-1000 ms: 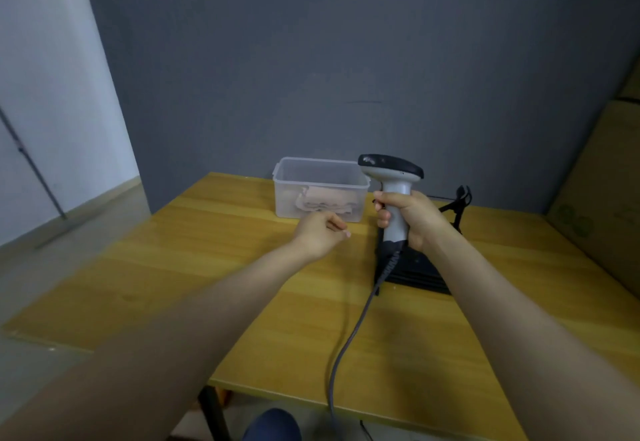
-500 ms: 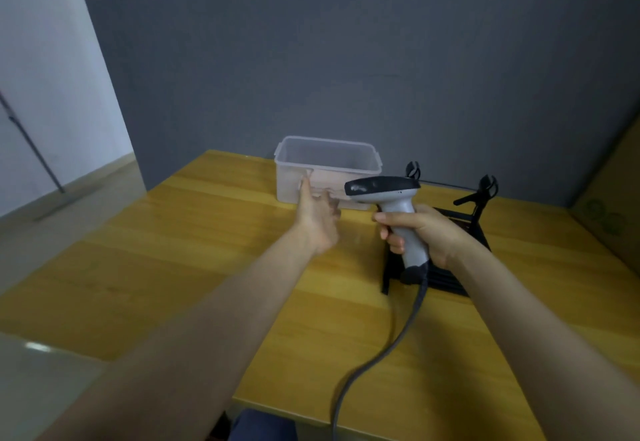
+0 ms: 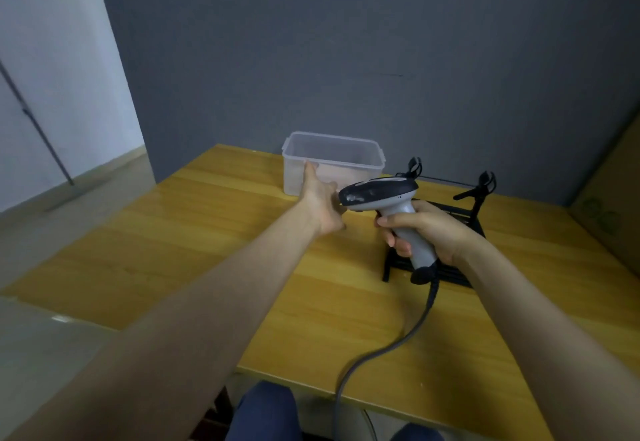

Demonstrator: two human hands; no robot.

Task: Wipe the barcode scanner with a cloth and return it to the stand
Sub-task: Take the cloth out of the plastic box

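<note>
My right hand [image 3: 429, 232] grips the handle of the grey and black barcode scanner [image 3: 384, 198], held in the air with its head pointing left. Its grey cable [image 3: 391, 347] hangs down over the table's front edge. Behind the scanner the black stand [image 3: 464, 219] sits on the table with two clips sticking up. My left hand [image 3: 320, 205] is stretched out, fingers apart, at the near wall of the clear plastic box [image 3: 332, 160]. A pale cloth [image 3: 343, 177] shows faintly through the box wall.
The wooden table [image 3: 214, 239] stands against a dark grey wall. A cardboard box [image 3: 609, 208] stands at the right edge. The table's left side drops to the floor. My knees [image 3: 266, 413] show under the front edge.
My right hand has lifted the scanner off the stand and tilted its head to the left. My left hand has opened and moved forward to the plastic box.
</note>
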